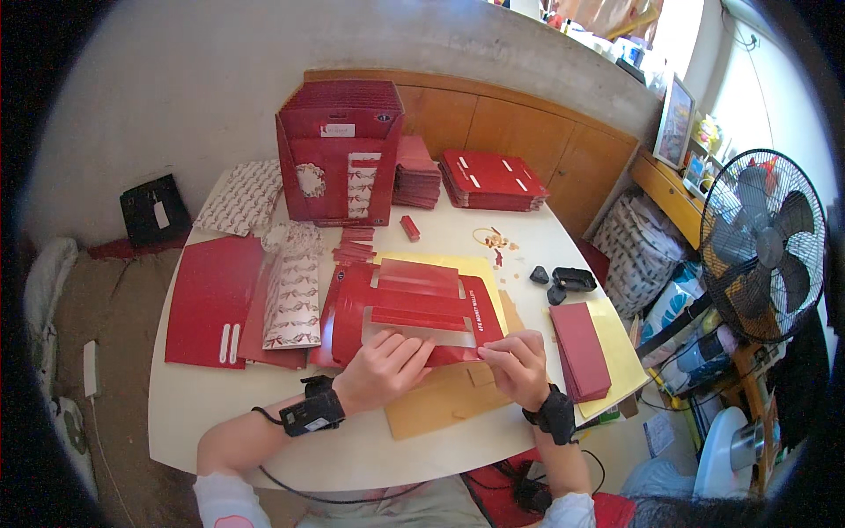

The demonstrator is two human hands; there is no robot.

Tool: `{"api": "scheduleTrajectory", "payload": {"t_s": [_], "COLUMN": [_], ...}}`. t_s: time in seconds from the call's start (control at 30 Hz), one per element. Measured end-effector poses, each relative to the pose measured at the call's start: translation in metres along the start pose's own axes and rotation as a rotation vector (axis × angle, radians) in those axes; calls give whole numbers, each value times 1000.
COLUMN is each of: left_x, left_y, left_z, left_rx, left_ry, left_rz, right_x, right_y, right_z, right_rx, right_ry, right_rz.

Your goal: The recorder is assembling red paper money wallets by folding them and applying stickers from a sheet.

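Note:
A red printed cardboard sheet (pixel 356 299) lies flat in front of me, partly over yellow paper. Two strips with glossy clear film (pixel 453 337) run across it. At its near edge my left hand (pixel 385 371) is closed, fingers curled onto the film and the cardboard. My right hand (pixel 518 367) is also closed, with thumb and fingers pinching the sheet's near right corner. Both wrists wear black strapped devices. Just beyond the sheet lie small dark red folded strips (pixel 355 245) in a loose pile.
A tall red display box (pixel 339 145) stands at the back, beside stacked red cards (pixel 495 179). Patterned white packets (pixel 293 295) and a red folder (pixel 211 304) lie left. To the right are dark red envelopes (pixel 579 352), a black tray (pixel 574 280) and a black fan (pixel 764 246).

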State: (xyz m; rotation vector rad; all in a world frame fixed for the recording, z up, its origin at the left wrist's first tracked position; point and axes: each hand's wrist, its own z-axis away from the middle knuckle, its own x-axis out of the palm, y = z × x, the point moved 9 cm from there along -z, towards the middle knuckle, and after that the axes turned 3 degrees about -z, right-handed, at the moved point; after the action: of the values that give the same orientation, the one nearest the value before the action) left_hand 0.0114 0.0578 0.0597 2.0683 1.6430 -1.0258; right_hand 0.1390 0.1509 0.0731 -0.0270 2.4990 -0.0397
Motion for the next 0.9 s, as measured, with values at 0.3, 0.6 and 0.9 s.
{"api": "scheduleTrajectory", "payload": {"t_s": [0.3, 0.6, 0.9], "left_x": [6, 10, 7], "left_y": [8, 12, 14], "left_z": [-5, -3, -4], "left_rx": [23, 21, 53], "left_ry": [6, -39, -48], "left_rz": [-23, -42, -72], "right_x": [29, 37, 39], "right_y": [-32, -26, -23], "right_z": [-14, -11, -6], "right_rx": [-149, -88, -61], "right_ry": [-176, -224, -218], "right_rz": [202, 114, 70]}}
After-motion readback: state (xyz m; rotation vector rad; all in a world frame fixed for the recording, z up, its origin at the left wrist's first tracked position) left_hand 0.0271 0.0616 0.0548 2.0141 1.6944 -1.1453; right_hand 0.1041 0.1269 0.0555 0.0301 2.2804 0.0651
